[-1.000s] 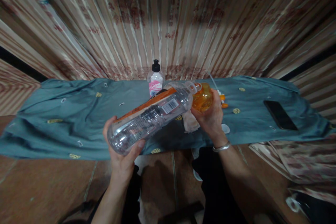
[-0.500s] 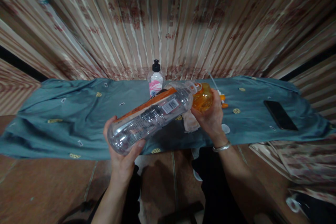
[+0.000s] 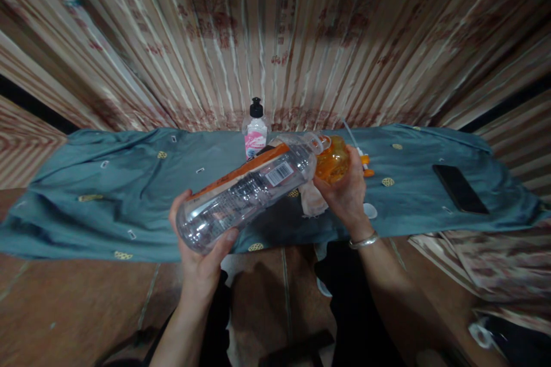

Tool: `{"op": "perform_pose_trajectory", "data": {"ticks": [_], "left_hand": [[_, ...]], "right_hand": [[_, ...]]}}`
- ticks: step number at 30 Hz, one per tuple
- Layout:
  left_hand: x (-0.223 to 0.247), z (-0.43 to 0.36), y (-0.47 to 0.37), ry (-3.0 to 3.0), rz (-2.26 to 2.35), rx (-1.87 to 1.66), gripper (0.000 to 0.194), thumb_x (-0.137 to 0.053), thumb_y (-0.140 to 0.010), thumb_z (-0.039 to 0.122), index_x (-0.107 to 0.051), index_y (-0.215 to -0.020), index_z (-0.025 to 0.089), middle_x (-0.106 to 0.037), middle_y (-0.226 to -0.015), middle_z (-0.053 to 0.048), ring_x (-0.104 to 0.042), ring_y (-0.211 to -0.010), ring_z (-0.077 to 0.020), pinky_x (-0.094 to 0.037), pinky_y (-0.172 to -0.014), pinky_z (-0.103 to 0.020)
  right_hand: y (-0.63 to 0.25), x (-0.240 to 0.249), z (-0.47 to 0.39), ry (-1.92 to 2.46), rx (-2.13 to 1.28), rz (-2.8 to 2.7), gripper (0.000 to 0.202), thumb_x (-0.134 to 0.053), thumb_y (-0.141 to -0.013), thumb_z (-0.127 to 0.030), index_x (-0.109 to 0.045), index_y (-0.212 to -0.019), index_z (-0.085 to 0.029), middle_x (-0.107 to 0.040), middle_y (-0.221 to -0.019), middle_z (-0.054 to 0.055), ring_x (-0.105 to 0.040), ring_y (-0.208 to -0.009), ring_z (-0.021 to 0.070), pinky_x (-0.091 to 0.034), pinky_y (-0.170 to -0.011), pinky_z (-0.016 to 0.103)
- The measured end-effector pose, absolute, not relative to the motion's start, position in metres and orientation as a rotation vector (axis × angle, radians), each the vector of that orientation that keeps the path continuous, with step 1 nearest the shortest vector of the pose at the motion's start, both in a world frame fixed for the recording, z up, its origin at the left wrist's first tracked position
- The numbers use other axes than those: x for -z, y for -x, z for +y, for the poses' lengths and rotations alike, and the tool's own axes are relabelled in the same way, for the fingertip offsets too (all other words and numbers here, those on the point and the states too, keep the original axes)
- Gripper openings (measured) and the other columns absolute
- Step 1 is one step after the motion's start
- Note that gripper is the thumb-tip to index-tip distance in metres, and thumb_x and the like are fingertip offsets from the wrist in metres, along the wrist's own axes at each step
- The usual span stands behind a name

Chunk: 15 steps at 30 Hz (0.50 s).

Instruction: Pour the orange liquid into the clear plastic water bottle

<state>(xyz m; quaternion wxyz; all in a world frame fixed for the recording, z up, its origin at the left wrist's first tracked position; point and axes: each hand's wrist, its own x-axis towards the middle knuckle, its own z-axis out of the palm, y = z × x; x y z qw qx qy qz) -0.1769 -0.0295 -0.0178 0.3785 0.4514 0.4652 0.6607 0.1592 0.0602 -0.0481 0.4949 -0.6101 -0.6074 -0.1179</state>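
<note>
A long, narrow tabletop is standing before striped, red-printed curtains, which are hanging in folds. A creased teal cloth with yellow motifs is covering it; brown tiled floor is showing below. Above the tabletop's middle, the left hand is grasping a large clear bottle by its base, and the right hand is grasping an amber bottle. The clear bottle is tilting, its neck meeting the amber one's near end; whether the rims are touching, I cannot tell. The clear bottle is wearing an orange-and-cream label with a barcode and dense print too small to read. Behind, a black-capped bottle is standing upright, showing a pink-and-white label, its lettering blurred. A dark phone is lying toward the right end.
</note>
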Motion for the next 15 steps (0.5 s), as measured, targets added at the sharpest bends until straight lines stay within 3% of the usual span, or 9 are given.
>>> {"op": "perform_pose_trajectory", "data": {"ticks": [15], "left_hand": [[0.0151,-0.0308,0.1762,-1.144,1.221,-1.669,0.108,-0.111,-0.068,0.047,-0.054,-0.159,0.033,-0.075,-0.124,-0.005,-0.074,-0.088,-0.0232,-0.066,-0.077,-0.038]], "right_hand": [[-0.1612,0.0475,0.0594,1.482,0.231,-1.489,0.100,-0.092,-0.082,-0.050,-0.043,-0.166,-0.025,-0.067,-0.161,0.019,-0.067,-0.153,0.0422,-0.058,-0.130,0.070]]}}
